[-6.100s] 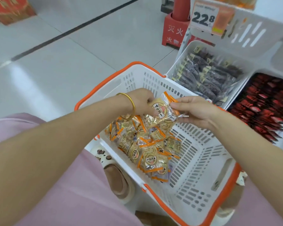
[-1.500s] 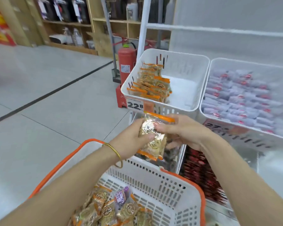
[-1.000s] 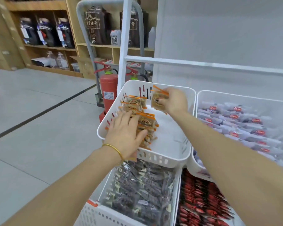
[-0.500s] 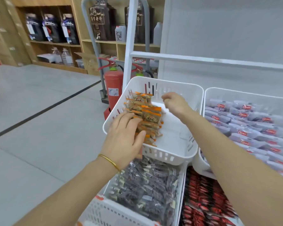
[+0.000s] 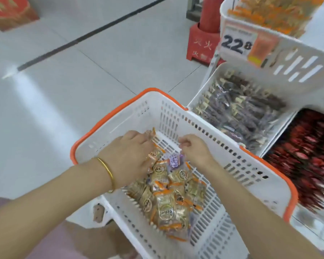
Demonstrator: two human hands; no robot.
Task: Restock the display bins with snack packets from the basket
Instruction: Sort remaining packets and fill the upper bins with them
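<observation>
Beneath left hand (image 5: 127,157), packets (image 5: 166,208) pile lengthwise along basket (image 5: 176,116)

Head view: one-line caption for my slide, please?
Left hand and right hand reach among snack packets in the orange-rimmed basket.

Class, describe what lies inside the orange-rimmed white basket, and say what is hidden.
A heap of gold-and-orange snack packets, one purple packet on top. The left hand and right hand cover some; lower layers are hidden.
</observation>
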